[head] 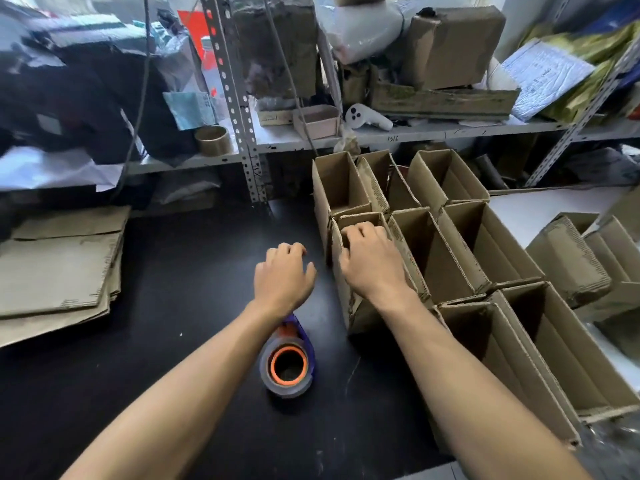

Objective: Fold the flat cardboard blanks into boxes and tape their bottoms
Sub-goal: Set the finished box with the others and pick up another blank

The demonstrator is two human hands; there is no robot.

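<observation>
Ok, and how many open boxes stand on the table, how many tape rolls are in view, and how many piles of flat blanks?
Open standing boxes: 8
Tape rolls: 2, one on the table, one on the shelf
Piles of flat blanks: 1
Total: 11

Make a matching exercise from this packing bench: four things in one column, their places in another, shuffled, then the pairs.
Things:
1. tape dispenser
2. flat cardboard blanks
3. right hand
4. empty tape core

Places:
A. stacked at the table's left edge
B. on the shelf behind the table
C. on the black table, under the left forearm
D. on the rim of an upright box

Pairs: 1-C, 2-A, 3-D, 4-B
</observation>
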